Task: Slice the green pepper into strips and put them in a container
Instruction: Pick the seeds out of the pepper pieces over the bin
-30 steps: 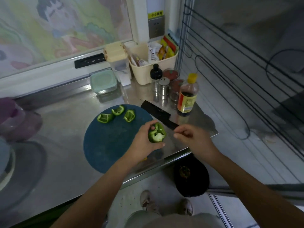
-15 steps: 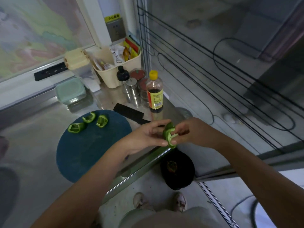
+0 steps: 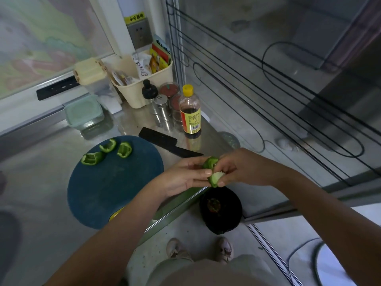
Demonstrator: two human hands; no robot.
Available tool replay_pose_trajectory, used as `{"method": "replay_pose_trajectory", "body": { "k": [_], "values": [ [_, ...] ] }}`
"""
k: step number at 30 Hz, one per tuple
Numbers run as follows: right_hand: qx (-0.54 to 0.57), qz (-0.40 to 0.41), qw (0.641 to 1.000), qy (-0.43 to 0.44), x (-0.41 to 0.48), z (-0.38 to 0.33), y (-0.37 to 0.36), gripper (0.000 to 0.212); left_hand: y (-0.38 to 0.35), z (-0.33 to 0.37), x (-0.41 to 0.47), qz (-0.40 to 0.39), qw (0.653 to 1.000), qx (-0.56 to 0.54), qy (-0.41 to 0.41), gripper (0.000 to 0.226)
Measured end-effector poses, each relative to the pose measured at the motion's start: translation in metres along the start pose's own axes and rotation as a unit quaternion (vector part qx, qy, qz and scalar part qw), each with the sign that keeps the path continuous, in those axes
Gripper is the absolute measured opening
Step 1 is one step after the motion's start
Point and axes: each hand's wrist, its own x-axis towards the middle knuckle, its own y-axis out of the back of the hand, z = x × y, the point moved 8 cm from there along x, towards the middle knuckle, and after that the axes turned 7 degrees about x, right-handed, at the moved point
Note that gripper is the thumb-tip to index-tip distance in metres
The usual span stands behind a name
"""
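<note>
Both hands hold one green pepper piece (image 3: 212,170) just past the counter's front edge, above a black bin (image 3: 220,209) on the floor. My left hand (image 3: 183,175) pinches it from the left, and my right hand (image 3: 237,169) pinches its pale core side from the right. Three more pepper pieces (image 3: 107,150) lie at the far edge of the round blue cutting board (image 3: 111,186). A black knife (image 3: 168,144) lies on the counter beside the board, apart from both hands. A lidded pale green container (image 3: 83,112) stands at the back.
A sauce bottle (image 3: 190,112), a metal shaker (image 3: 161,109) and spice jars stand behind the knife. A cream basket (image 3: 138,89) of packets and a lidded clear box (image 3: 92,79) sit by the wall. The steel counter edge (image 3: 177,209) runs under my forearms.
The view has swung right. My hands carried the pepper piece from above the counter out past its edge over the bin, and my right hand has taken hold of its core side.
</note>
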Motion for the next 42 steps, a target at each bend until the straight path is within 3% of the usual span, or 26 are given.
{"method": "replay_pose_trajectory", "body": {
  "k": [9, 14, 21, 25, 28, 33, 42],
  "values": [
    [-0.105, 0.033, 0.991, 0.077, 0.003, -0.019, -0.007, 0.011, 0.011, 0.007, -0.002, 0.045, 0.998, -0.036, -0.012, 0.034],
    [-0.044, 0.079, 0.995, 0.049, 0.009, -0.011, -0.001, 0.013, 0.012, 0.012, -0.001, 0.084, 0.996, -0.011, -0.030, 0.025],
    [0.010, 0.098, 0.995, 0.005, 0.011, 0.007, 0.000, 0.013, 0.010, 0.009, 0.005, 0.099, 0.995, 0.005, -0.032, 0.033],
    [-0.005, 0.114, 0.993, 0.026, 0.009, 0.008, -0.003, 0.032, 0.011, 0.006, 0.006, 0.111, 0.993, -0.018, -0.035, 0.033],
    [-0.006, 0.137, 0.990, 0.041, 0.007, 0.005, -0.004, 0.024, 0.014, 0.006, 0.006, 0.121, 0.992, -0.028, -0.035, 0.038],
    [-0.022, 0.183, 0.981, 0.066, 0.008, 0.000, -0.006, 0.005, 0.017, 0.013, 0.005, 0.133, 0.989, -0.043, -0.041, 0.028],
    [-0.085, 0.266, 0.951, 0.136, 0.001, -0.008, -0.007, 0.021, 0.016, 0.010, 0.008, 0.147, 0.981, -0.125, -0.019, 0.013]
  ]
}}
